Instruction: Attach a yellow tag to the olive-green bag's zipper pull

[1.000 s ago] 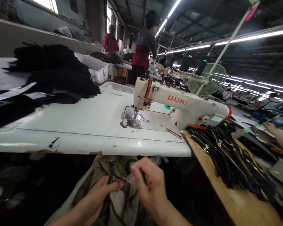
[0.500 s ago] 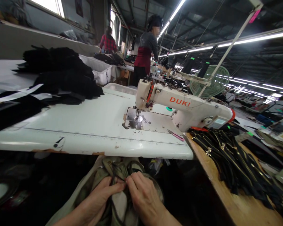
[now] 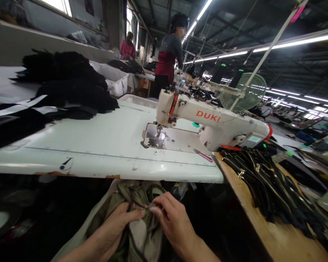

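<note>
Below the table's front edge lies an olive-green garment with a dark zipper running through it, bunched in my lap. My left hand pinches the fabric at the zipper, fingers closed. My right hand pinches the same spot from the right, fingertips meeting those of the left. Above them stands the white sewing table with a white DUKI sewing machine; nothing lies under its needle.
Black fabric pieces are piled at the table's back left. Pink-handled snips lie by the machine base. Black zippers are heaped on a wooden side bench. Two people stand at the back by white bins; a green fan stands behind.
My right hand came down from above the garment and closed in against the left hand's fingertips. A co-worker's hand at the far right edge has left the view.
</note>
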Motion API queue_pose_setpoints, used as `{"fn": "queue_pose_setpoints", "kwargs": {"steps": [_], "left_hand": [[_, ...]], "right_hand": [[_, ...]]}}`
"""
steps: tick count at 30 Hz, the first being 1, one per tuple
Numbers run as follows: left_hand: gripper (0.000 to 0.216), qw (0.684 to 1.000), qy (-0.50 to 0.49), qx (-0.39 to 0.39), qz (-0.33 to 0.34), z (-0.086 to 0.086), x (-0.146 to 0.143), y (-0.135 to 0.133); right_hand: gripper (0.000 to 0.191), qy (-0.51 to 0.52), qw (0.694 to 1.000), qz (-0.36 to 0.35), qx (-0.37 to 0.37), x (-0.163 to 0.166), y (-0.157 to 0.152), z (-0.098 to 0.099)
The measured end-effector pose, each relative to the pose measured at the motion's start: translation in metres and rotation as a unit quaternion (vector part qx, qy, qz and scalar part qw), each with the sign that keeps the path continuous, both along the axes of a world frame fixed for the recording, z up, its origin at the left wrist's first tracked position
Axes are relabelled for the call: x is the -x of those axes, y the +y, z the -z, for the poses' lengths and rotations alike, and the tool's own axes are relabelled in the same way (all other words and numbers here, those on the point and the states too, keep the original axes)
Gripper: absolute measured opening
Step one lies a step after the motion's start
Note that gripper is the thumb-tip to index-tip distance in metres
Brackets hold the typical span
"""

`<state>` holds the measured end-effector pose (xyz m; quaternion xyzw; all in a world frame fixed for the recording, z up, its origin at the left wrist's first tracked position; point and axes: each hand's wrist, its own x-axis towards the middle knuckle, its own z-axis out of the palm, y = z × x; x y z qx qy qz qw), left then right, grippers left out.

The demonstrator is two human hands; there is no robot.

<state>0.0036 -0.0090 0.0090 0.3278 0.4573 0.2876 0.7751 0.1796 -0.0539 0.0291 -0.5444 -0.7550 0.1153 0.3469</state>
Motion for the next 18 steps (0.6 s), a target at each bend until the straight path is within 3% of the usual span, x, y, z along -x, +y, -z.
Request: {"fn": "queue_pose_setpoints", "kwargs": {"steps": [4,6,9,13,15,16,18], "left_hand": [[0.026,1.000,-0.016,-0.012,0.000,0.002,0.000,-0.002],[0.027,1.000,-0.024,-0.011,0.010,0.004,0.001,-0.004],[0.029,1.000,0.010,-0.013,0.009,0.006,0.003,-0.004],[0.029,1.000,0.019,-0.018,0.003,0.004,0.002,-0.002],[0.030,1.000,0.003,-0.007,0.007,0.002,0.002,-0.001],[0.030,1.000,0.005,-0.003,0.007,0.001,0.002,-0.001],[0.029,1.000,0.011,-0.003,0.008,0.001,0.002,-0.002]], "right_hand": [[0.024,-0.188,0.979,-0.046,-0.062,0.010,-0.003,0.018],[0.028,-0.211,0.974,-0.047,-0.071,0.016,0.000,0.023],[0.028,-0.122,0.991,-0.011,-0.054,0.023,0.006,0.018],[0.029,0.019,0.998,0.020,-0.061,0.017,0.013,-0.023],[0.026,0.095,0.984,0.108,-0.101,0.007,0.013,-0.039],[0.028,0.102,0.980,0.127,-0.116,0.003,0.013,-0.041],[0.031,0.066,0.993,0.083,-0.061,-0.003,0.010,-0.031]]}}
